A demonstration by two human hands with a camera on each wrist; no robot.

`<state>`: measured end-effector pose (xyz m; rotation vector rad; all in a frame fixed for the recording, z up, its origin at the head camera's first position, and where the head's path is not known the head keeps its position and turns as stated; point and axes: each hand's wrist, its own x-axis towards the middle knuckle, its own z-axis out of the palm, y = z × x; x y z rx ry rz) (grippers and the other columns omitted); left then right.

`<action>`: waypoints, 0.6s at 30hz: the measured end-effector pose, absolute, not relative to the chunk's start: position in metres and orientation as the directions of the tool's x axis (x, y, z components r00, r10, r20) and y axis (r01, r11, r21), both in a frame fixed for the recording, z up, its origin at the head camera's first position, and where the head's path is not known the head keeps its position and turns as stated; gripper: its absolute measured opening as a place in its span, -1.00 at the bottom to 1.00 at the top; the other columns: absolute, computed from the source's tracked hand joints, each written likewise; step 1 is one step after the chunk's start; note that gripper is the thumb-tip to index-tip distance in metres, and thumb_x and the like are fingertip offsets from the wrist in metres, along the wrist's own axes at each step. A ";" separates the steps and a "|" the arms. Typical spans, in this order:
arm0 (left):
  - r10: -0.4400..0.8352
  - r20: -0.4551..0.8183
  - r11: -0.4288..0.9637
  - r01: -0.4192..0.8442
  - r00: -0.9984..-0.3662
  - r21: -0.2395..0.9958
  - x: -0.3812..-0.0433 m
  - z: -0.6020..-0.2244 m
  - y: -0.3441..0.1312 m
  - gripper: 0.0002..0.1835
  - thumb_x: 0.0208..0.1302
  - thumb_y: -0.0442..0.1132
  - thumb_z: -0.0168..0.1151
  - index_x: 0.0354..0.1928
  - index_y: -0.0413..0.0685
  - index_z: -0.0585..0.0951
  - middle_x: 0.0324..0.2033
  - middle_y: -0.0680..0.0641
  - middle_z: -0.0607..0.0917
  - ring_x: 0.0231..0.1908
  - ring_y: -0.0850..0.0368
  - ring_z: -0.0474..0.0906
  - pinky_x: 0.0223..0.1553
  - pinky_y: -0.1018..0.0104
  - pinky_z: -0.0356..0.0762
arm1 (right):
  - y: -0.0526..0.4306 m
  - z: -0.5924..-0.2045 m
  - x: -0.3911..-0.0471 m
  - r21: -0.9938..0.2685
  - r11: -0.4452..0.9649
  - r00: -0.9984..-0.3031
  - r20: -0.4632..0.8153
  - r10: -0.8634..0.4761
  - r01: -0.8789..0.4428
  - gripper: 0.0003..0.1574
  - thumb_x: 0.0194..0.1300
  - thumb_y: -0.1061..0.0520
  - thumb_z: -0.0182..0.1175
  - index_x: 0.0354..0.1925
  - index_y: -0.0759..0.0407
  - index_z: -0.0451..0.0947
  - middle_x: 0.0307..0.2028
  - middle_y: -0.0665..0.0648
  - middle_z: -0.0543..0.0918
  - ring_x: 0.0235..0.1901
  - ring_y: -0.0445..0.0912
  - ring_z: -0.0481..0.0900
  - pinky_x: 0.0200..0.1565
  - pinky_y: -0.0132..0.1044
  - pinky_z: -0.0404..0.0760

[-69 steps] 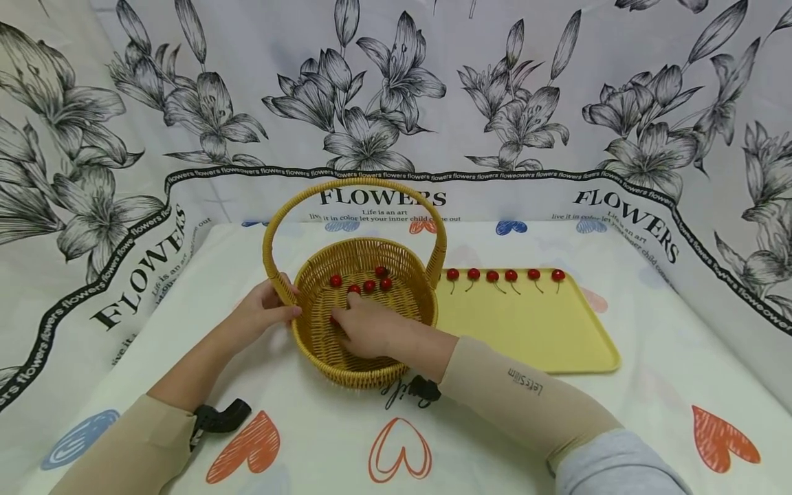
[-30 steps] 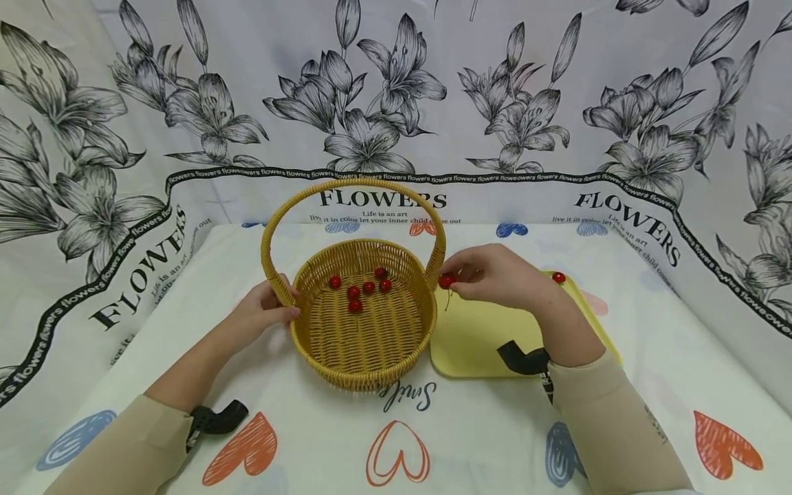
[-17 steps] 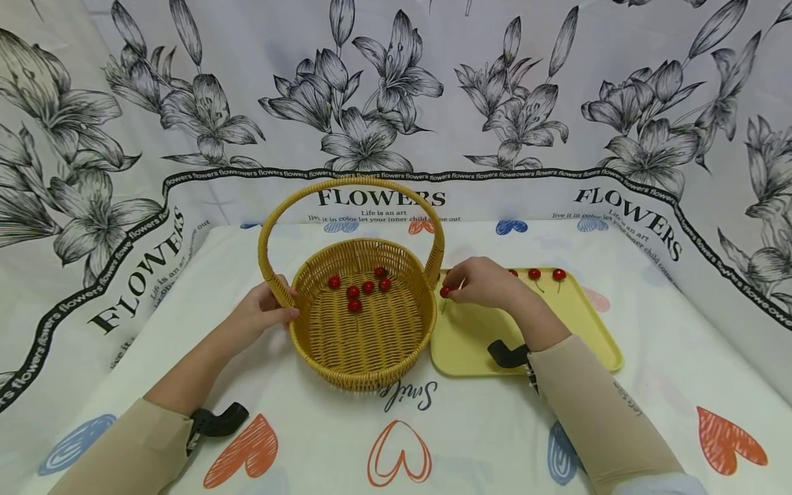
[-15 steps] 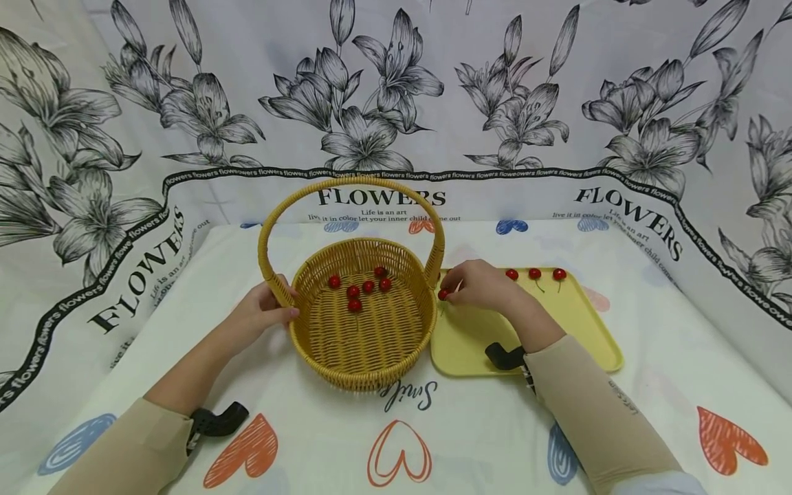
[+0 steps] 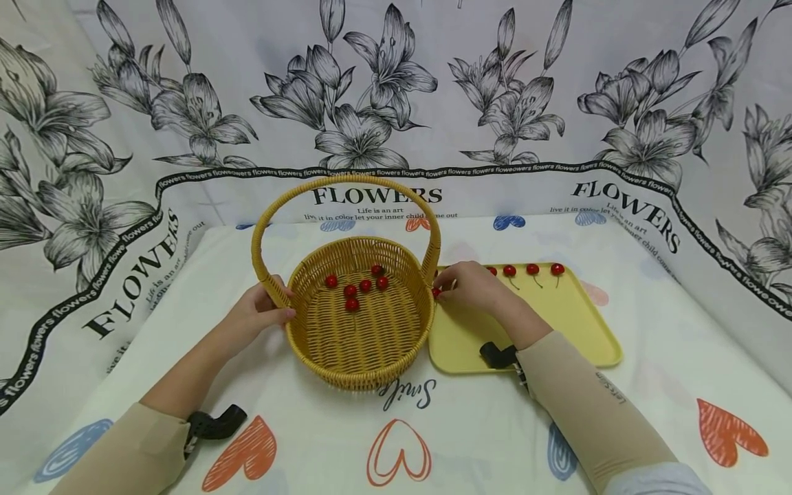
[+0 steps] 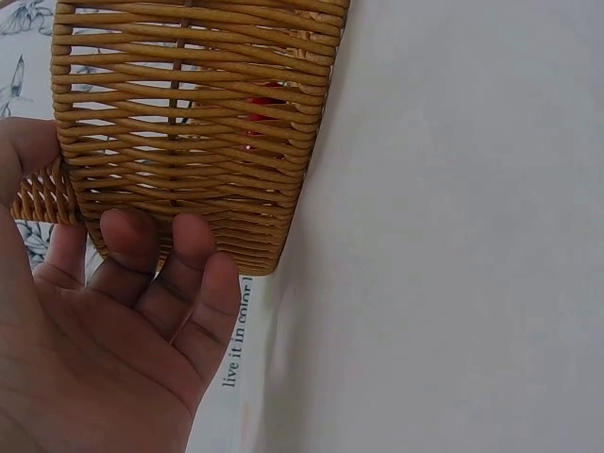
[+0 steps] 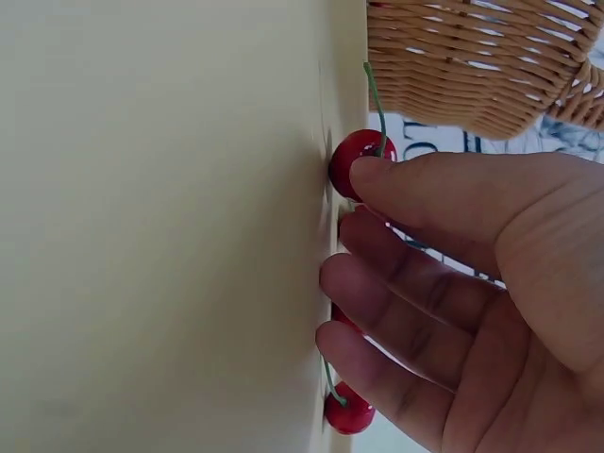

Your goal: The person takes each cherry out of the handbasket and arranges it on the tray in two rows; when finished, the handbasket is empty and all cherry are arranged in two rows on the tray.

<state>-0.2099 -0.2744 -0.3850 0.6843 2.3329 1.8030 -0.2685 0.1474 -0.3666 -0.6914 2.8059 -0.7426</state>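
A yellow wicker basket [image 5: 361,337] with a tall arched handle stands mid-table, several red cherries [image 5: 351,304] on its floor. My left hand [image 5: 260,309] grips the basket where the handle meets its left rim; the left wrist view shows the fingers against the woven outer wall. My right hand [image 5: 473,289] is over the left end of a yellow tray [image 5: 544,330], right beside the basket. Between thumb and fingertips it pinches a cherry [image 7: 363,162] with a green stem. More cherries [image 5: 532,269] with stems lie in a row along the tray's far edge, some hidden behind the hand.
Tray and basket nearly touch. A white tablecloth [image 5: 297,440] printed with hearts covers the table, and a flower-printed curtain [image 5: 507,62] rises behind it. A black wrist camera [image 5: 216,423] is worn on each forearm.
My right hand left the basket, where one cherry more now lies, and came to the tray. With a cherry pinched, it then shifted left and slightly nearer. My left hand kept its grip.
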 end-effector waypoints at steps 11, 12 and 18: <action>0.414 0.181 0.196 0.282 -0.892 0.939 -0.210 -0.387 -0.274 -0.79 0.38 -0.47 0.20 -0.02 -0.37 0.43 -0.30 -0.02 0.64 -0.30 0.17 0.61 -0.27 0.32 0.67 | 0.149 -0.360 -0.266 -0.482 0.777 -0.872 -0.051 -0.487 -0.405 -0.69 0.34 0.21 0.36 0.04 0.21 0.72 -0.22 0.07 0.72 -0.16 -0.01 0.60 -0.04 -0.11 0.59; 0.415 0.180 0.196 0.281 -0.892 0.939 -0.210 -0.388 -0.275 -0.78 0.38 -0.48 0.19 -0.02 -0.38 0.42 -0.30 -0.02 0.64 -0.31 0.17 0.62 -0.27 0.32 0.67 | 0.150 -0.357 -0.266 -0.484 0.776 -0.871 -0.055 -0.488 -0.404 -0.68 0.34 0.20 0.36 0.06 0.21 0.71 -0.20 0.08 0.72 -0.14 0.00 0.60 -0.03 -0.09 0.59; 0.416 0.174 0.205 0.278 -0.892 0.938 -0.211 -0.388 -0.276 -0.75 0.38 -0.47 0.20 -0.01 -0.44 0.39 -0.31 -0.01 0.65 -0.32 0.17 0.62 -0.28 0.31 0.67 | 0.160 -0.327 -0.258 -0.524 0.760 -0.885 -0.026 -0.465 -0.384 -0.61 0.35 0.10 0.37 0.10 0.22 0.69 -0.11 0.11 0.73 -0.10 0.02 0.64 0.00 -0.03 0.61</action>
